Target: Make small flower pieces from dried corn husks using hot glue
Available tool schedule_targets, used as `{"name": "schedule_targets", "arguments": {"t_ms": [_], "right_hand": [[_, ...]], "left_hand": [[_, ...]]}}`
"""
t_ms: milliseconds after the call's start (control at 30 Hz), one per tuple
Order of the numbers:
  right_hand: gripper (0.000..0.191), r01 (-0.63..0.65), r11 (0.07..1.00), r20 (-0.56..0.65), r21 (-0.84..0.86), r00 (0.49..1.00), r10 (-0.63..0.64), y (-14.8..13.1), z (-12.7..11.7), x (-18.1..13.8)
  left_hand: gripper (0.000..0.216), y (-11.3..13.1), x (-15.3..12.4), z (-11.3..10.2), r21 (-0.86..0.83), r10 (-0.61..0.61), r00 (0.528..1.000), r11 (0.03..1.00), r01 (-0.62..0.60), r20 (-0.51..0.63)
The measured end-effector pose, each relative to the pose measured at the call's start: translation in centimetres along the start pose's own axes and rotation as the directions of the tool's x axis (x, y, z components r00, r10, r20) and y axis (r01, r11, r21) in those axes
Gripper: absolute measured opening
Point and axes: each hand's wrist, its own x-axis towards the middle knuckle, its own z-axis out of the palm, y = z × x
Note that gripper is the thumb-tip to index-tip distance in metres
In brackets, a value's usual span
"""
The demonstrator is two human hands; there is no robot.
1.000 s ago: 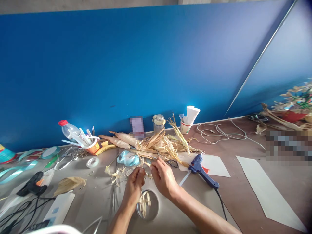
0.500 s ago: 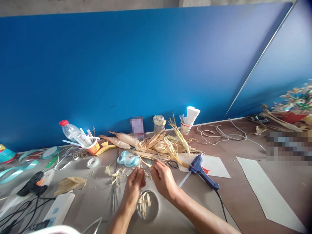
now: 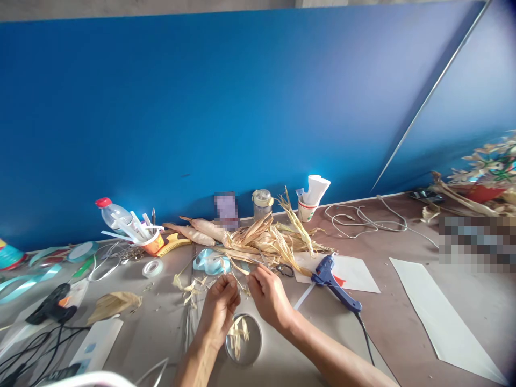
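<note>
Left hand [image 3: 221, 301] is closed, its thumb and forefinger pinched together; whatever may be between them is too small to make out. Right hand [image 3: 268, 295], just beside it with a narrow gap between, is also closed, fingers curled in towards the left; I cannot tell whether it grips anything.

Below the gap between the hands, a round dish [image 3: 253, 352] sits on the surface [image 3: 296, 360] with pale husk strips [image 3: 237, 338] inside. Directly beyond both hands lies a heap of dry corn husks [image 3: 274, 239], with a jar [image 3: 263, 207] behind it. A light blue ribbon roll [image 3: 213, 262] is just beyond the left hand, and small husk scraps [image 3: 188, 286] lie to that hand's left. Farther left of it are a roll of white tape [image 3: 152, 261], a broad husk piece [image 3: 115, 306] and, nearer the body, a white power strip [image 3: 97, 344].

Near the right hand, on its far side, are black loops [image 3: 286, 270] like scissor handles. To its right, a blue glue gun [image 3: 336, 285] rests partly over white paper [image 3: 360, 274], while a long pale sheet [image 3: 447, 322] lies well apart.
</note>
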Motion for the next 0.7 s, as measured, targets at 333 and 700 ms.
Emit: {"name": "schedule_targets", "arguments": {"t_ms": [333,700], "right_hand": [[0.033,-0.232,0.951,0.052,0.204,0.973,0.226,0.9,0.6,0.1],[0.034,-0.301,0.863,0.156,0.407,0.953,0.259,1.5,-0.1,0.4]], "left_hand": [[0.019,-0.6,0.3,-0.6,0.028,0.074,0.995,0.997,-0.073,-0.067],[0.021,-0.2,0.9,-2.0,-0.098,-0.005,1.0,0.995,0.002,-0.027]]}}
